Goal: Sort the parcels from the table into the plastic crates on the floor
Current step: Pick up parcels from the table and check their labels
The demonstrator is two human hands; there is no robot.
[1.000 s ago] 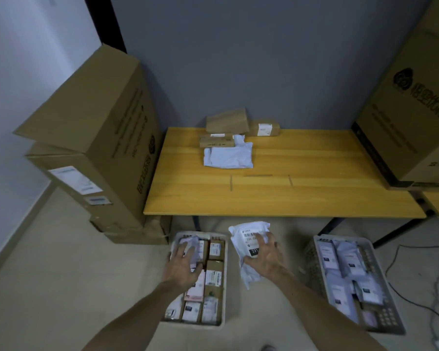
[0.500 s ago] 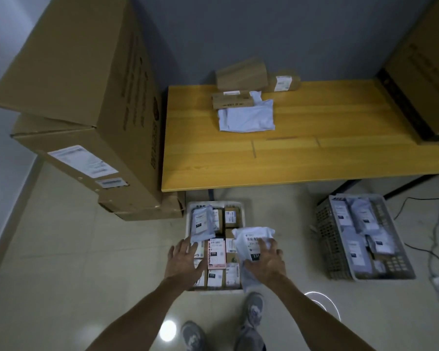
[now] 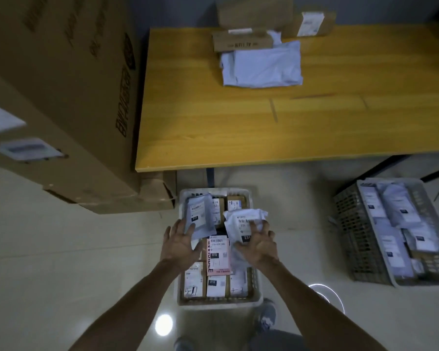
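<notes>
A white plastic crate [image 3: 188, 304] on the floor by my feet is packed with labelled boxes and a pink parcel [image 3: 218, 257]. A crumpled white bag parcel [image 3: 240, 221] lies over its right side, and my right hand [image 3: 259, 245] rests on it with fingers spread and bent. My left hand [image 3: 179, 243] is flat, its fingertips touching a grey bag parcel [image 3: 199, 214] on the crate's far left. On the wooden table [image 3: 264, 127] remain a pale bag parcel [image 3: 262, 64] and three cardboard boxes, one of them a flat one [image 3: 241, 41].
A second, grey crate [image 3: 352, 239] holding white bag parcels stands on the floor to the right. Large cardboard cartons [image 3: 61, 97] are stacked at the left beside the table. Table legs run down behind the crates. My shoes show at the bottom.
My view has dropped closer to the white crate. My right hand has brought the white bag parcel down onto the crate and spread its fingers; my left hand has stayed at the grey bag.
</notes>
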